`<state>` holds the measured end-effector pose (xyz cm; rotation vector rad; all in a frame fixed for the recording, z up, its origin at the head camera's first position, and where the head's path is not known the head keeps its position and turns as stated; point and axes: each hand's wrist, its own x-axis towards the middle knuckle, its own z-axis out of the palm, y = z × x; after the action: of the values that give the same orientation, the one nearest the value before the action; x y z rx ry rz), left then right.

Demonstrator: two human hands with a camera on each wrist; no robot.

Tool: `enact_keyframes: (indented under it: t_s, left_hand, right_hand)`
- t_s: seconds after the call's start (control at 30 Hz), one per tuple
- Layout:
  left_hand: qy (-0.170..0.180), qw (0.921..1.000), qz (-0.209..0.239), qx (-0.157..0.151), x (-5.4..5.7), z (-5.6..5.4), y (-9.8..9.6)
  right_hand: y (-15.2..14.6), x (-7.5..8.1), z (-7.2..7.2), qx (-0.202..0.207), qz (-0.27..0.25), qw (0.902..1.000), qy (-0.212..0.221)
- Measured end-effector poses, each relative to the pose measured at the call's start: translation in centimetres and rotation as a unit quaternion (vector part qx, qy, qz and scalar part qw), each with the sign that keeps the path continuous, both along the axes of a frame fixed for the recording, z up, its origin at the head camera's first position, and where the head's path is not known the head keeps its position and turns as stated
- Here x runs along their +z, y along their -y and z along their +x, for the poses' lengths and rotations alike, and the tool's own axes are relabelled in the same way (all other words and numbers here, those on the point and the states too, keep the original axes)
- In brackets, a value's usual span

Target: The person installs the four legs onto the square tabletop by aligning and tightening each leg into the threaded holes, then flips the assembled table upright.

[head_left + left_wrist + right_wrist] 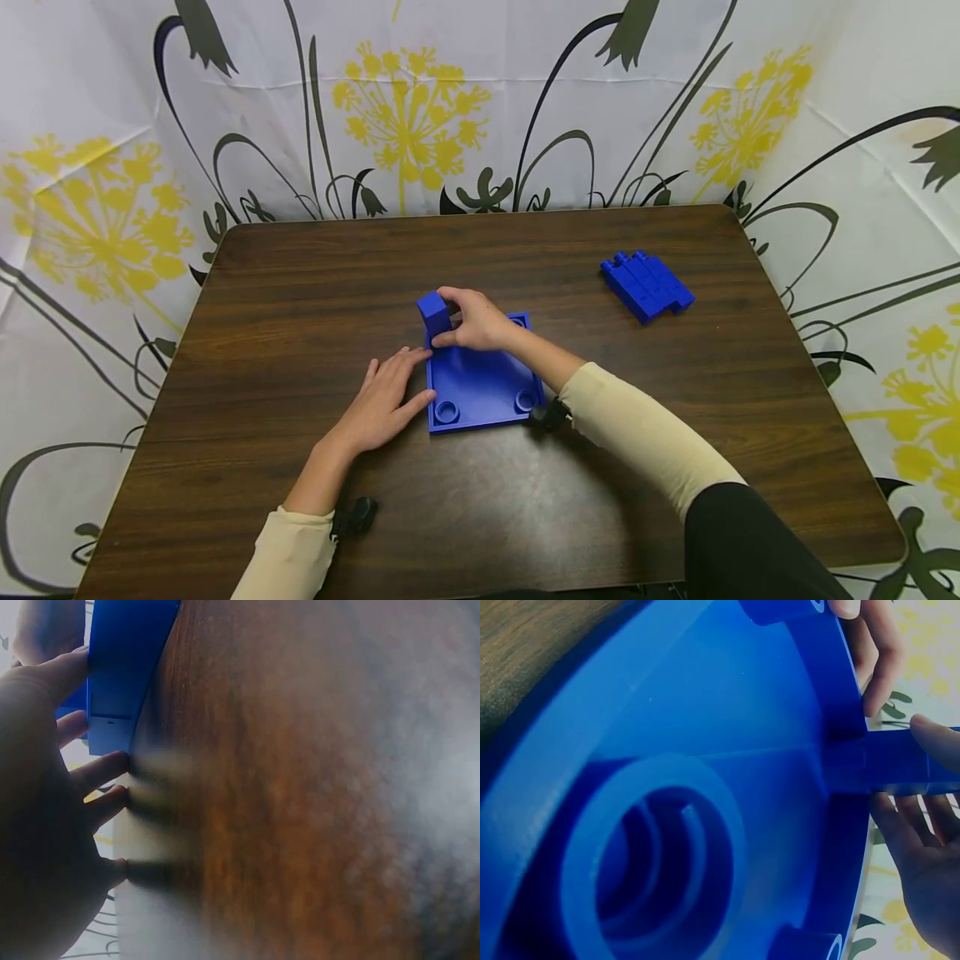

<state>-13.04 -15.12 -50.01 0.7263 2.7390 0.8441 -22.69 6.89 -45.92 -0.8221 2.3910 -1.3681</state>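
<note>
A blue square plastic panel [480,379] with a raised rim lies on the table, its round sockets facing up in the corners. At its far left corner a blue block-shaped leg [432,308] stands upright. My right hand [482,322] grips this leg between thumb and fingers, its forearm crossing over the panel. In the right wrist view the leg [896,761] meets the panel's corner; its lower end is hidden in the head view. My left hand [384,404] has its fingers spread, with thumb and fingertips against the panel's left edge. The left wrist view shows those fingers [101,771] along the panel's side [124,682].
Several more blue legs [648,285] lie side by side toward the back right of the brown wooden table [315,283]. A white cloth with yellow and grey flowers [525,108] hangs behind the table and at its sides.
</note>
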Motion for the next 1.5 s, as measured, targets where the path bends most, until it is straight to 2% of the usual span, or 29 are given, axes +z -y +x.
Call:
enact_keyframes:
  t_s: [0.63,1.03,1.17,1.27,1.4,1.5]
  left_hand:
    - [-0.009,1.0000,0.002,-0.001,0.1,0.0,0.0]
    - [-0.003,1.0000,0.002,-0.002,0.0,0.1,0.0]
    - [-0.004,1.0000,0.003,-0.001,-0.1,0.1,0.0]
    - [-0.005,1.0000,0.002,-0.001,-0.2,0.1,0.1]
    - [-0.004,1.0000,-0.001,-0.001,-0.3,0.0,0.1]
    - [-0.002,1.0000,-0.003,0.001,-0.3,0.0,0.1]
  right_hand:
    - [0.6,0.0,0.5,-0.060,0.041,0.9964,-0.044]
    - [1.0,0.3,1.0,-0.097,0.071,0.9919,-0.040]
    - [0.8,0.4,1.0,-0.079,0.076,0.9929,-0.046]
    - [0.6,0.4,0.8,-0.049,0.069,0.9956,-0.040]
    - [0.1,0.5,0.4,0.006,0.014,0.9999,0.005]
    - [-0.3,0.5,0.0,0.048,-0.035,0.9976,0.034]
